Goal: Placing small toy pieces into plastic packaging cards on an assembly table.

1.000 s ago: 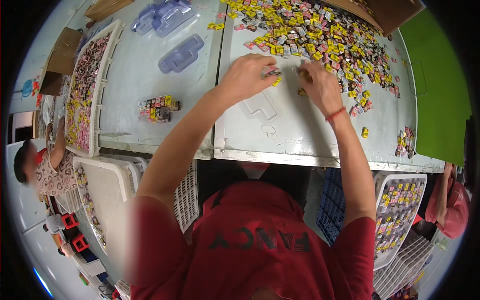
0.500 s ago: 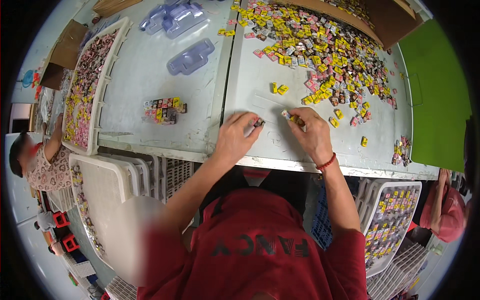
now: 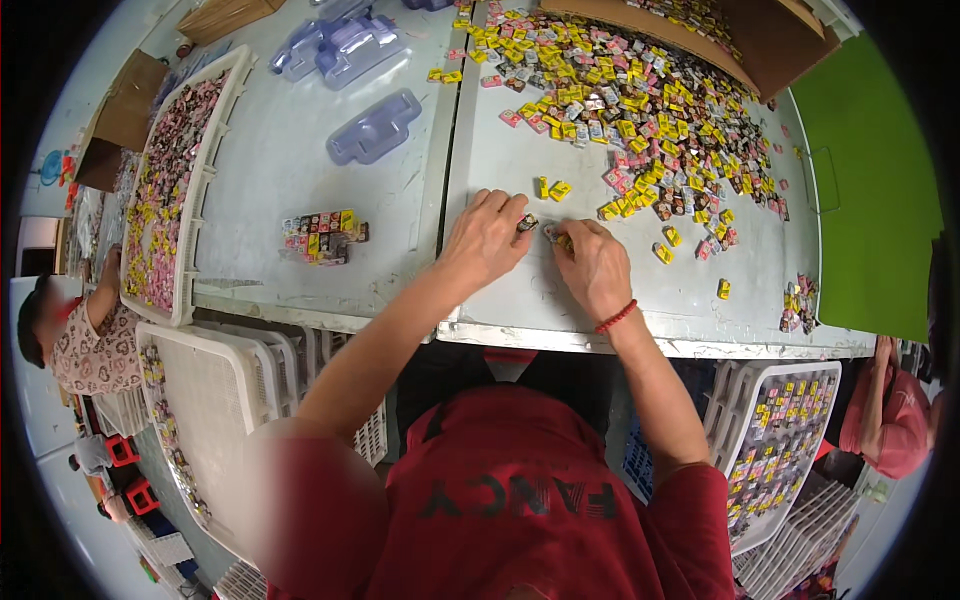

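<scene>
My left hand (image 3: 487, 240) rests knuckles-up on the grey tabletop (image 3: 300, 190), its fingers (image 3: 512, 212) pinched together on a small dark piece (image 3: 526, 222) at their tips. My right hand (image 3: 596, 265), a red band (image 3: 616, 317) at its wrist, sits just beside it, fingers (image 3: 572, 232) closed on another small piece (image 3: 553, 233); it looks yellow and dark, though it is too small to tell for certain. The two pieces are nearly touching between my fingertips. Just beyond my fingers lie two loose yellow pieces (image 3: 552, 188), and farther out and to the right spreads a big heap of small yellow, pink and dark pieces (image 3: 640, 110). Well to the left of my left hand sits a small neat block of the same pieces (image 3: 322, 236). Beyond that block lie clear plastic blister trays (image 3: 375, 127), and farther left a white crate (image 3: 172, 180) full of sorted pieces.
</scene>
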Available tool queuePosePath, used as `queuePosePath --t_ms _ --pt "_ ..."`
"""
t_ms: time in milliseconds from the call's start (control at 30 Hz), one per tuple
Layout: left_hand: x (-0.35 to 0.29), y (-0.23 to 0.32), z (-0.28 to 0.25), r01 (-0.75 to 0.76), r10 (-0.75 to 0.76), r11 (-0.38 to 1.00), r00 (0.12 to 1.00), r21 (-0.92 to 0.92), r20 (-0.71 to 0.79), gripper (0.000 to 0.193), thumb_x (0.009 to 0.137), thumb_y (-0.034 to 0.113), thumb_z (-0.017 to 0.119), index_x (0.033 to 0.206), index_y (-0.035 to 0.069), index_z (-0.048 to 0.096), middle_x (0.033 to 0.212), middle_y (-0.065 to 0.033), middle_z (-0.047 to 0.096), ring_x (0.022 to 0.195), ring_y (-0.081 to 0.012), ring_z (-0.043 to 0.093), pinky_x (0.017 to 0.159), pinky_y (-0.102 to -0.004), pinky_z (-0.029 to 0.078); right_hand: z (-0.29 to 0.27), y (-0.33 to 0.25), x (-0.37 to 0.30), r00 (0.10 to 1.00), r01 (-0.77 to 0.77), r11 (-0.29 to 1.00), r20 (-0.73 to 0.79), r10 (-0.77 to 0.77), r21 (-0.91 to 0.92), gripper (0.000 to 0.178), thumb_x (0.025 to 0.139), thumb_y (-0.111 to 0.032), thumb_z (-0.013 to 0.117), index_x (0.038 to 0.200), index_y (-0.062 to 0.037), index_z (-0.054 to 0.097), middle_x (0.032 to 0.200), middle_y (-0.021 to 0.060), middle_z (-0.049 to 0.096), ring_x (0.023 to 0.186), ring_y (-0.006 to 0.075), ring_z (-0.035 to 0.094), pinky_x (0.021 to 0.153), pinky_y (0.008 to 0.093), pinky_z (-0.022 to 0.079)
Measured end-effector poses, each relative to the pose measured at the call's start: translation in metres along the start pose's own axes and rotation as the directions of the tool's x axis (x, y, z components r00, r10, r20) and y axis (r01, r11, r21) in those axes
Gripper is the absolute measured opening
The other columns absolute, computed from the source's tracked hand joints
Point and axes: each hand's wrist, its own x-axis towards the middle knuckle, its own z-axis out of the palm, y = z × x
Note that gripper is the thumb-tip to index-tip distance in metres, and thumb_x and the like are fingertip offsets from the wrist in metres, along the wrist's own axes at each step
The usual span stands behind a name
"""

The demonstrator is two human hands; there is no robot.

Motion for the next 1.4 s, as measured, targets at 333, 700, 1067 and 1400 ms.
queuePosePath --t_ms 333,700,1067,1400 --pt "0.001 0.021 -0.003 0.219 -0.216 0.971 0.976 0.095 -0.038 0.033 0.069 0.01 0.076 0.094 -0.001 0.059 0.088 -0.0166 0.058 0.083 -0.034 0.06 0.073 -0.0407 0.051 0.01 -0.01 -0.002 0.993 -0.028 0.999 -0.114 0.031 0.026 0.023 0.077 -0.01 0.069 0.098 -0.0016 0.065 0.088 0.0168 0.066 0.076 0.0338 0.065 0.066 0.0404 0.053" --pt "-0.013 -0.009 -0.01 0.1 -0.089 0.988 0.991 -0.116 0.097 0.042 0.073 0.017 0.076 0.11 0.004 0.061 0.119 -0.012 0.057 0.113 -0.0333 0.051 0.095 -0.0415 0.043 0.005 -0.002 -0.004 0.974 0.013 0.984 -0.226 0.028 0.179 0.017 0.078 -0.004 0.071 0.094 -0.0009 0.065 0.085 0.0127 0.066 0.072 0.0263 0.064 0.064 0.0329 0.052" --pt "-0.002 -0.01 0.026 -0.222 0.226 0.969 0.974 -0.105 0.029 0.043 0.073 0.013 0.073 0.112 0.0 0.06 0.129 -0.0103 0.054 0.121 -0.0333 0.047 0.099 -0.0423 0.04 0.022 0.003 -0.01 0.913 0.075 0.996 -0.397 -0.091 -0.055 0.017 0.074 -0.006 0.071 0.09 -0.0041 0.065 0.094 0.009 0.063 0.091 0.0279 0.058 0.085 0.0441 0.044" --pt "-0.007 -0.001 0.018 -0.226 0.23 0.973 0.97 -0.049 0.076 0.041 0.082 0.016 0.064 0.118 -0.001 0.056 0.129 -0.0121 0.053 0.125 -0.0308 0.044 0.101 -0.0409 0.036 0.025 0.003 -0.016 0.922 0.075 0.992 -0.371 -0.107 -0.1 0.018 0.077 -0.007 0.069 0.096 -0.0085 0.067 0.097 0.0053 0.064 0.098 0.0232 0.059 0.099 0.0465 0.034"
